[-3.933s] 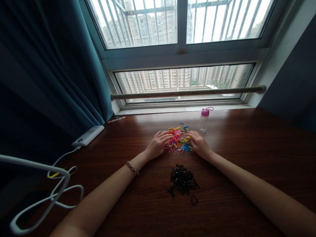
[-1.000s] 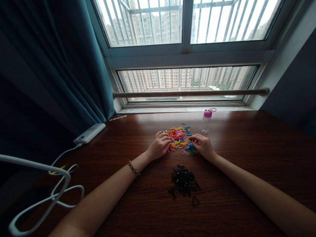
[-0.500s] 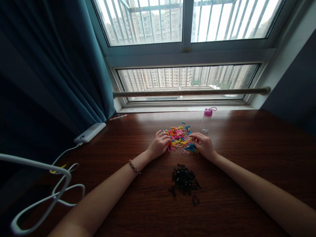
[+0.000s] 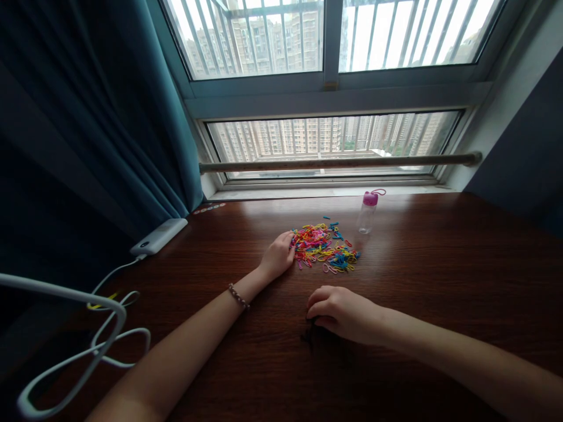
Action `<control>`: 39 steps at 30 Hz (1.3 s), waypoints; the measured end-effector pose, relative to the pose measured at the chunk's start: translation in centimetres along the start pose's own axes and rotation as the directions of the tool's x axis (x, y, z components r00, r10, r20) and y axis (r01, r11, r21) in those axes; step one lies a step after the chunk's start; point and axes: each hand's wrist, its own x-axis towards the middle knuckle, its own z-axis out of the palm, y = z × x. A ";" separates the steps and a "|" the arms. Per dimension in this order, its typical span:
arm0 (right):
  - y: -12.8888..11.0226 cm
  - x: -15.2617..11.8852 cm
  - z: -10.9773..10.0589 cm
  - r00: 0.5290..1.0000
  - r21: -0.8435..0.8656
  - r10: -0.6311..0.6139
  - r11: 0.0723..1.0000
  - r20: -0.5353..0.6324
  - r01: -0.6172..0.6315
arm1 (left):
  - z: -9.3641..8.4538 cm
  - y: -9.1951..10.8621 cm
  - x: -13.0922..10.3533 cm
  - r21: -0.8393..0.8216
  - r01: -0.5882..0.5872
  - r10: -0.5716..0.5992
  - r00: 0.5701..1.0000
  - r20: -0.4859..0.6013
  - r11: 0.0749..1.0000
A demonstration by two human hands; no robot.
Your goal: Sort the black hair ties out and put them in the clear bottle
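Observation:
A loose pile of small colourful clips or bands (image 4: 323, 246) lies on the brown table in front of the window. My left hand (image 4: 278, 254) rests at the pile's left edge, its fingers curled against the pieces; whatever they grip is too small to tell. Nearer to me, my right hand (image 4: 334, 310) is over the heap of black pieces (image 4: 308, 338) and covers most of it. The right fingers are bent together on something dark that I cannot make out.
Behind the pile, to the right, stands a clear bottle with a pink lid (image 4: 370, 212). A white power strip (image 4: 159, 237) lies at the left by the blue curtain (image 4: 145, 135). White cable loops (image 4: 109, 351) hang in the left foreground.
My right hand has left the right edge of the colourful pile and come nearer, over the black heap. My left hand has shifted slightly left, and the view has moved a little.

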 end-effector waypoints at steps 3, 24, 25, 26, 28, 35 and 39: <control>0.3 0.0 -0.2 1.000 -0.010 0.019 1.000 -0.014 -0.019 | 0.1 -0.3 0.0 -0.023 0.013 -0.013 0.999 0.030 1.000; 13.5 6.5 -2.2 0.901 -0.252 0.179 0.922 -0.395 -0.294 | -0.5 -2.7 1.2 -0.780 0.271 -0.442 0.897 -0.008 0.564; 13.8 6.9 -1.9 0.904 -0.264 0.193 0.915 -0.382 -0.307 | -0.5 -2.8 1.2 -0.796 0.272 -0.454 0.891 -0.003 0.540; 13.9 7.1 -1.6 0.909 -0.267 0.195 0.914 -0.368 -0.304 | -0.5 -2.9 1.3 -0.811 0.273 -0.467 0.884 -0.001 0.518; 14.0 7.2 -1.2 0.925 -0.255 0.166 0.931 -0.342 -0.261 | -0.5 -3.2 1.4 -0.829 0.274 -0.492 0.871 -0.002 0.488; 13.8 5.8 -2.5 0.882 -0.039 0.213 0.967 -0.421 -0.252 | 0.0 -3.9 1.3 -0.825 0.267 -0.522 0.852 -0.039 0.498; 14.2 5.2 -4.3 0.779 0.150 0.361 0.931 -0.512 -0.332 | -0.1 -3.7 1.1 -0.704 0.308 -0.497 0.865 -0.073 0.640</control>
